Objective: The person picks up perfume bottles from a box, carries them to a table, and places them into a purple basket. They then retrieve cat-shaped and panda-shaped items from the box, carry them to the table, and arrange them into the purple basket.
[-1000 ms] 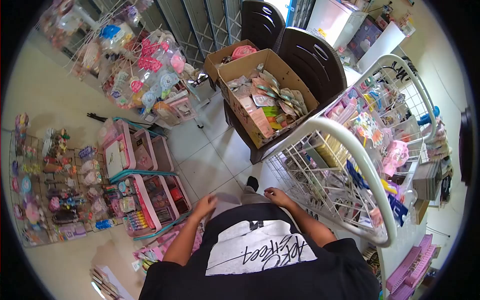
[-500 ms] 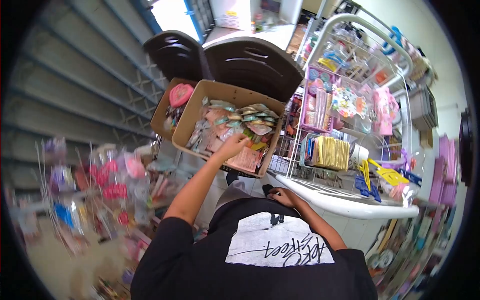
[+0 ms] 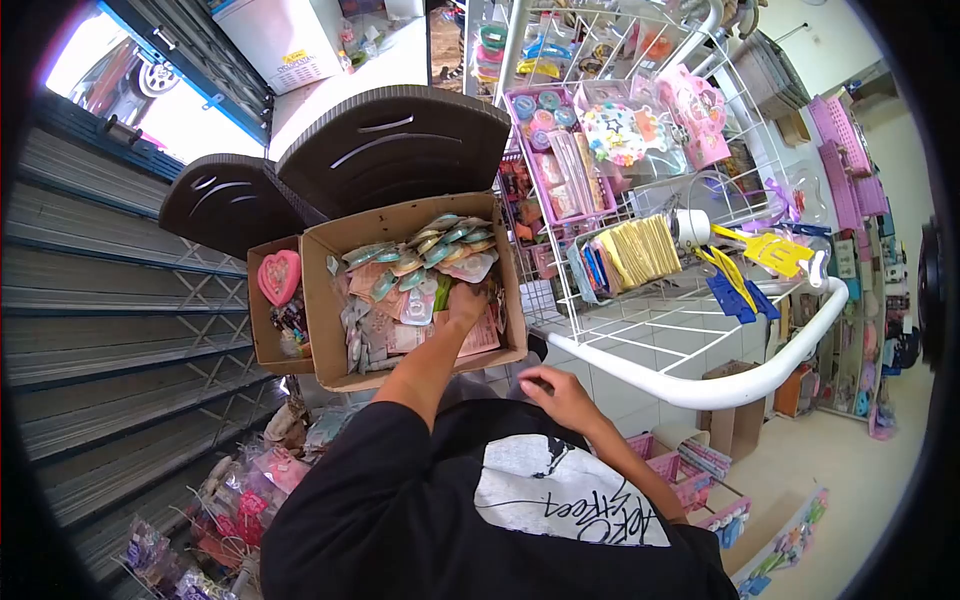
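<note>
A cardboard box (image 3: 420, 381) holds flat plastic packets, among them a pile of round teal-and-gold packaged pieces (image 3: 440, 245) and pink printed packs (image 3: 405, 338). My left hand (image 3: 466, 303) reaches down into its right side, touching the packets beside a green one (image 3: 442, 292). Its fingertips are hidden among them, so whether it grips anything does not show. My right hand (image 3: 562, 398) hovers in front of my body near the box's front right corner, its fingers loosely bent and apart, with nothing visible in them.
A smaller box (image 3: 268, 350) with a pink heart-shaped case (image 3: 279, 277) adjoins on the left. Dark chair backs (image 3: 400, 140) rise behind the boxes. To the right stands a white wire rack (image 3: 690, 385) with goods. Packaged items (image 3: 250, 490) hang at lower left.
The view has swung, bringing the boxes lower and to the left. My left hand has gone deeper into the box's right side. My right hand has lifted from near my leg.
</note>
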### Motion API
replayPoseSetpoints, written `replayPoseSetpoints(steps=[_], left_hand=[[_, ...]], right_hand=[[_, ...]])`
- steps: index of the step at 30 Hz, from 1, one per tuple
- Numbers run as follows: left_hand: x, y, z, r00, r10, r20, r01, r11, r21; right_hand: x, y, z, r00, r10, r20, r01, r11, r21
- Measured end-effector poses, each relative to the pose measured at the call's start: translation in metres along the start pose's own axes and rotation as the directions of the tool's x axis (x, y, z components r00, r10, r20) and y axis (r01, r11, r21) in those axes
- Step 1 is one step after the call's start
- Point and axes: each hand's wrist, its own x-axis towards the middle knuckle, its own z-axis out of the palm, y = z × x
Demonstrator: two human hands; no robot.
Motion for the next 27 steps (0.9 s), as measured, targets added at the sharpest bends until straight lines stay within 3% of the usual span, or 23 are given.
replayPoseSetpoints(steps=[1,4,5,6,7,9,10,11,12,14,17,19,21,22,24,25,26,27], left_hand=[[0.003,-0.021,0.007,1.0,-0.001,0.005,0.001,1.0,0.001],[-0.024,0.01,-0.051,0.993,-0.08,0.09,0.075,0.995,0.062],[-0.036,0.027,-0.082,0.97,-0.083,0.229,0.069,0.995,0.067],[-0.045,0.035,-0.105,0.928,-0.086,0.363,0.065,0.995,0.07],[-0.05,0.03,-0.119,0.93,-0.091,0.356,0.069,0.995,0.072],[-0.058,0.021,-0.142,0.938,-0.123,0.324,0.081,0.987,0.141],[-0.062,0.018,-0.152,0.941,-0.122,0.315,0.081,0.987,0.141],[-0.067,0.016,-0.162,0.956,-0.08,0.282,0.089,0.996,-0.018],[-0.073,0.015,-0.171,0.969,-0.043,0.244,0.088,0.981,-0.174],[-0.088,0.024,-0.188,0.969,-0.117,0.216,0.163,0.964,-0.209],[-0.097,0.009,-0.191,0.957,-0.21,0.201,0.258,0.931,-0.258],[-0.106,0.005,-0.191,0.973,-0.179,0.145,0.223,0.888,-0.403],[-0.113,0.002,-0.192,0.97,-0.191,0.149,0.235,0.892,-0.386],[-0.116,0.004,-0.194,0.963,-0.21,0.172,0.264,0.873,-0.411],[-0.126,0.027,-0.204,0.923,-0.283,0.26,0.372,0.827,-0.421],[-0.124,0.022,-0.202,0.927,-0.279,0.252,0.365,0.831,-0.42],[-0.124,0.011,-0.196,0.952,-0.219,0.214,0.294,0.847,-0.444],[-0.124,0.005,-0.193,0.972,-0.156,0.174,0.22,0.858,-0.464]], right_hand=[[0.009,-0.006,0.005,1.0,0.005,-0.001,-0.005,1.0,0.002],[0.052,-0.02,0.021,0.994,-0.005,-0.111,0.052,0.902,0.428],[0.073,-0.016,0.03,0.995,0.008,-0.103,0.05,0.839,0.542],[0.094,-0.017,0.04,0.989,0.129,-0.07,-0.05,0.743,0.668],[0.114,-0.017,0.05,0.97,0.243,-0.018,-0.141,0.619,0.772],[0.161,0.009,0.074,0.911,0.411,0.011,-0.279,0.598,0.751],[0.189,0.037,0.092,0.874,0.474,-0.111,-0.302,0.706,0.64],[0.212,0.064,0.109,0.825,0.512,-0.24,-0.339,0.787,0.516],[0.227,0.083,0.119,0.827,0.509,-0.238,-0.335,0.787,0.519],[0.251,0.102,0.133,0.762,0.262,-0.593,-0.281,0.958,0.062],[0.24,0.041,0.115,0.819,0.294,-0.493,-0.352,0.935,-0.028],[0.269,0.082,0.127,0.824,0.371,-0.428,-0.415,0.91,-0.012],[0.297,0.137,0.143,0.789,0.21,-0.577,-0.281,0.959,-0.035],[0.289,0.122,0.124,0.863,0.173,-0.474,-0.248,0.964,-0.1],[0.283,0.109,0.118,0.865,0.248,-0.437,-0.303,0.951,-0.06],[0.282,0.104,0.114,0.857,0.321,-0.402,-0.361,0.932,-0.026],[0.275,0.1,0.112,0.873,0.162,-0.46,-0.287,0.933,-0.216],[0.278,0.109,0.109,0.872,0.154,-0.465,-0.279,0.937,-0.213]])
